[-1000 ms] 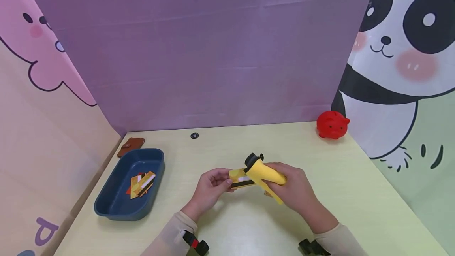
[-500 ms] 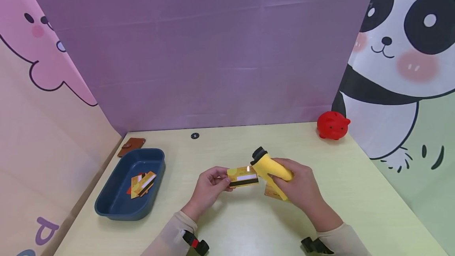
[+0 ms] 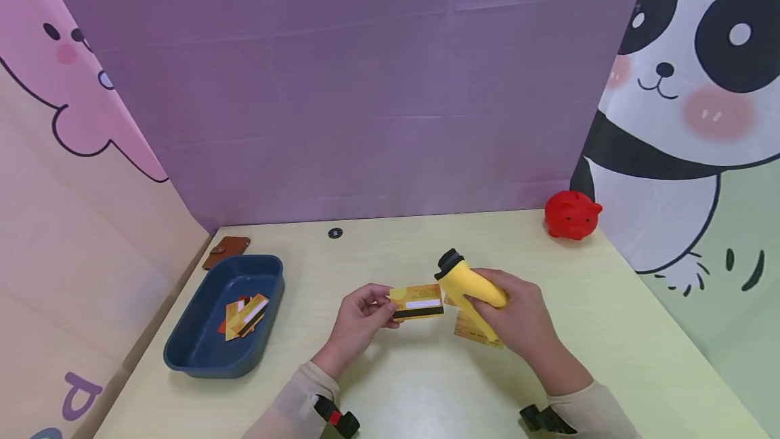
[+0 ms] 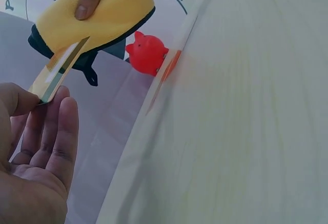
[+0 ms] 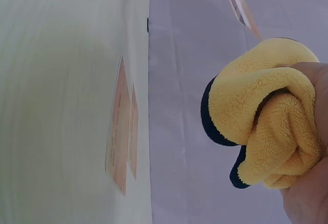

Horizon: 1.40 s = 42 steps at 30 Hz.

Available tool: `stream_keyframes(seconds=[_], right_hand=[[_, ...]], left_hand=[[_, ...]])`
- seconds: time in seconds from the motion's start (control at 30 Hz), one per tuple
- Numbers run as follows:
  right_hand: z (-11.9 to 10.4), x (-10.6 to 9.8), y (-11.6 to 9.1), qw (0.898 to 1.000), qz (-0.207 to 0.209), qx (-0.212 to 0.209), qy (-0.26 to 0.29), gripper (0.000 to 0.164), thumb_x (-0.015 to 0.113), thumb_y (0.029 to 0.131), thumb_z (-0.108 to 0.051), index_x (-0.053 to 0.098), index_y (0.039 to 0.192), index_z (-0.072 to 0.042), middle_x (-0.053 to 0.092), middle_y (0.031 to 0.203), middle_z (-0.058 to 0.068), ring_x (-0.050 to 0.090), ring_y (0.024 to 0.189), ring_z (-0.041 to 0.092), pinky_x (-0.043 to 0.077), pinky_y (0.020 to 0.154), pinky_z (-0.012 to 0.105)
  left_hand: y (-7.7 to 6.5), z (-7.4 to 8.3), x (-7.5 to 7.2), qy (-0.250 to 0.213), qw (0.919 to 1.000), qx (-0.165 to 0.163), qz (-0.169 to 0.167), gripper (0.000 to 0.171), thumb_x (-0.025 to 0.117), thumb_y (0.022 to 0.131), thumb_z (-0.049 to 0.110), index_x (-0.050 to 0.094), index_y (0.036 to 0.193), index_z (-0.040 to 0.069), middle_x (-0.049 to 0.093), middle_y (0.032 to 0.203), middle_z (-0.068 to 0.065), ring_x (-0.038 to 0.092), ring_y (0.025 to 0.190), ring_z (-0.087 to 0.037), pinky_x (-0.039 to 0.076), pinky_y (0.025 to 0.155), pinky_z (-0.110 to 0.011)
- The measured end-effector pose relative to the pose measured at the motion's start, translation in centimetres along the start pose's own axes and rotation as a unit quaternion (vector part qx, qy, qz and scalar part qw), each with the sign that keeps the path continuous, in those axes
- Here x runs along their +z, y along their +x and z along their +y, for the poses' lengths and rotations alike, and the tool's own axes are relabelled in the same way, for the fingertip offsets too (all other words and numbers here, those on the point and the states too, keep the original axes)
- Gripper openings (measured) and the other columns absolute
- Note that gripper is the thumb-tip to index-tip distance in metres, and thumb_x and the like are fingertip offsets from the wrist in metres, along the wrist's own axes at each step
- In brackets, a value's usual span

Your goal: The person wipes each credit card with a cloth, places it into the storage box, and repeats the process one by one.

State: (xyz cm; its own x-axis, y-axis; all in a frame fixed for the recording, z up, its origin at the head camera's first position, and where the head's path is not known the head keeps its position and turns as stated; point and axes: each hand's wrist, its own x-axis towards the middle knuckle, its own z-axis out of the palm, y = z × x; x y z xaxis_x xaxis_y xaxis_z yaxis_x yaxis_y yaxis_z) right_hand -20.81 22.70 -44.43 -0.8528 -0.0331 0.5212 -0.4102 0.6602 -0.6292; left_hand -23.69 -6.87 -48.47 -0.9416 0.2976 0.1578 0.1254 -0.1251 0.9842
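My left hand pinches a gold bank card by its left edge, between thumb and fingers. The card's back, with a black magnetic stripe and a white strip, faces up. To its right, my right hand grips a bunched yellow cleaning cloth with black edging. In the left wrist view the cloth overlaps the far end of the card. Under the cloth, a yellow-orange card lies on the table, and the right wrist view shows a second card beside it.
At the left stands a blue plastic tub with several cards inside. Behind it lies a brown wallet. A black round chip is near the table's back edge, and a red piggy bank sits at the back right corner.
My right hand has drawn the cloth to the right, off the held card, uncovering the card's right part and more of the card on the table. The left hand has barely moved.
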Motion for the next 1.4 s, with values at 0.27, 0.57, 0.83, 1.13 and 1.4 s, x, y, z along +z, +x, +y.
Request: stream_keyframes(seconds=[0.27,0.57,0.83,1.13,1.4], right_hand=[[0.3,-0.2,0.1,1.0,-0.003,0.007,-0.002,0.045,0.09,0.083,-0.008,0.076,0.125,-0.015,0.077,0.11,0.003,0.065,0.082,0.02,0.06,0.069,0.034],[0.4,-0.9,0.2,1.0,-0.003,0.001,-0.012,0.045,0.09,0.082,-0.008,0.076,0.124,-0.015,0.077,0.11,0.003,0.066,0.081,0.02,0.061,0.069,0.034],[1.1,-1.7,-0.1,1.0,-0.006,0.005,-0.013,0.047,0.09,0.082,-0.006,0.075,0.125,-0.016,0.077,0.11,0.004,0.066,0.084,0.021,0.06,0.069,0.031],[1.5,-2.4,-0.3,1.0,0.004,0.019,-0.017,0.047,0.09,0.082,-0.007,0.075,0.126,-0.014,0.077,0.109,0.006,0.063,0.081,0.023,0.058,0.066,0.03],[1.8,-3.0,-0.4,0.999,0.011,0.036,-0.021,0.047,0.089,0.084,-0.01,0.074,0.128,-0.014,0.076,0.109,0.008,0.062,0.083,0.024,0.057,0.066,0.028]], left_hand=[[0.2,0.6,-0.3,0.013,0.9993,0.021,0.029,0.021,0.065,0.098,-0.007,0.069,0.118,-0.001,0.065,0.096,-0.018,0.069,0.081,-0.024,0.065,0.074,-0.033],[0.3,1.5,-1.0,-0.006,0.9987,0.027,0.043,0.021,0.067,0.098,-0.007,0.065,0.117,-0.003,0.067,0.098,-0.018,0.068,0.077,-0.02,0.064,0.076,-0.033],[-0.2,2.7,-1.5,-0.003,0.998,0.038,0.051,0.025,0.068,0.098,-0.004,0.063,0.122,0.001,0.066,0.1,-0.018,0.069,0.078,-0.023,0.064,0.076,-0.034],[-0.6,3.6,-3.1,-0.019,0.9953,0.058,0.075,0.029,0.068,0.098,-0.005,0.059,0.125,-0.002,0.064,0.1,-0.017,0.07,0.079,-0.023,0.064,0.078,-0.034],[-1.0,5.0,-5.4,-0.01,0.9901,0.076,0.118,0.03,0.066,0.099,-0.007,0.056,0.127,-0.002,0.066,0.105,-0.015,0.073,0.084,-0.022,0.064,0.082,-0.033]])
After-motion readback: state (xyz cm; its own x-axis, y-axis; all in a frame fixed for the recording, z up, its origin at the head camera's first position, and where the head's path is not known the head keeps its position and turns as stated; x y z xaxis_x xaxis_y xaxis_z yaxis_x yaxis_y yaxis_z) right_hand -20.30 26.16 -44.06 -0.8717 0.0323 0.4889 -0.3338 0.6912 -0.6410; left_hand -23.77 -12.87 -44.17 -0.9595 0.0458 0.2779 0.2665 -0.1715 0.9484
